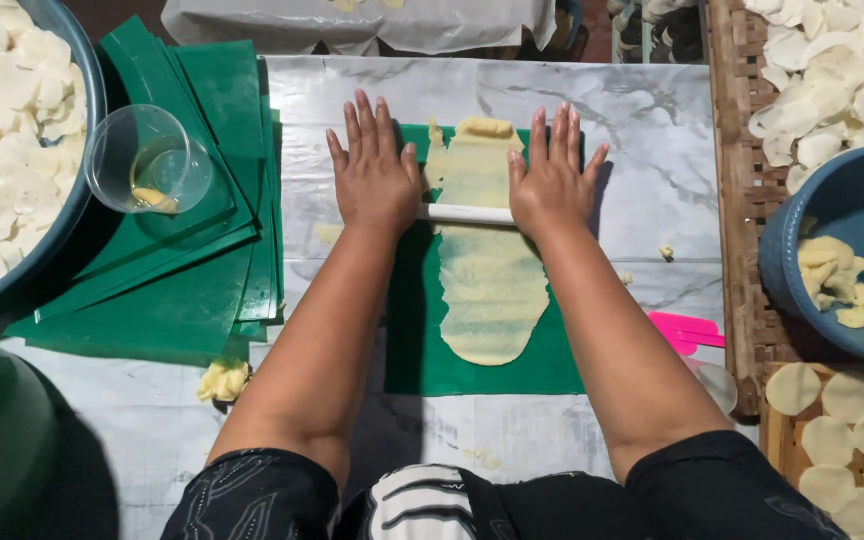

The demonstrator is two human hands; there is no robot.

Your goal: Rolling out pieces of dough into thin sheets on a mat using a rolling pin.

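Observation:
A long strip of pale yellow dough [487, 280] lies flattened on a green plastic sheet [412, 340] in the middle of the marble-patterned table. A thin white rolling pin [467, 213] lies across the dough. My left hand [372, 175] presses flat on the pin's left end, fingers spread. On the pin's right end my right hand [550, 180] presses the same way. Both palms cover the pin's ends.
A stack of green sheets [202, 200] with a clear cup [147, 160] lies left, beside a large bowl of white discs [2, 140]. A blue bowl of dough [842, 270], a woven tray of discs [832, 80] and a pink tool [687, 330] sit right. A small dough lump [222, 380] lies near left.

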